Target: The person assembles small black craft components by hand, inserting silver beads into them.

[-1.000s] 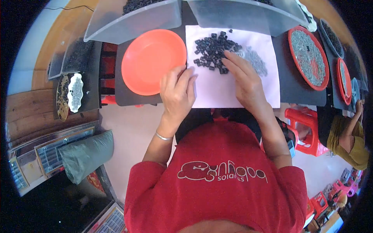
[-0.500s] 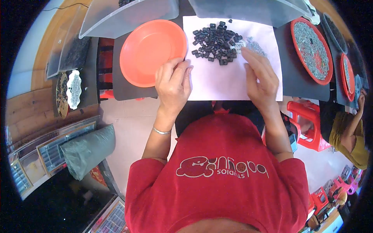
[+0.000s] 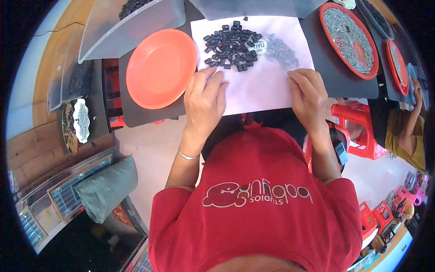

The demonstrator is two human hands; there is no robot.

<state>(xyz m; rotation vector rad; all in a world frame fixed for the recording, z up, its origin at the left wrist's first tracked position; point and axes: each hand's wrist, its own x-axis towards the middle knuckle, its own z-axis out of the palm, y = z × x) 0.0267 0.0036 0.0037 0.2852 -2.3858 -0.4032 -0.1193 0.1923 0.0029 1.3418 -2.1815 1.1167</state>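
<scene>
A pile of small black plastic pieces (image 3: 231,47) lies on a white sheet (image 3: 258,90), with a loose scatter of thin silvery metal pins or screws (image 3: 282,52) to its right. My left hand (image 3: 205,99) is at the sheet's left edge, fingertips close below the nearest black pieces. Its fingers are curled together, and I cannot make out what is between them. On the sheet's right side, my right hand (image 3: 310,93) has thumb and fingertips drawn together just below the pins. Anything in that pinch is too small to see.
An orange-red plastic basin (image 3: 158,68) sits left of the sheet. Clear plastic bins (image 3: 136,31) stand behind. At right is a red tray (image 3: 351,41) of metal pins, with another red tray (image 3: 396,68) beyond. A co-worker's arm (image 3: 414,118) shows at far right, near red stools (image 3: 358,131).
My right hand has drawn back from the metal pins toward the sheet's right edge, uncovering them. My left hand stays near the left edge. The whole view has shifted slightly.
</scene>
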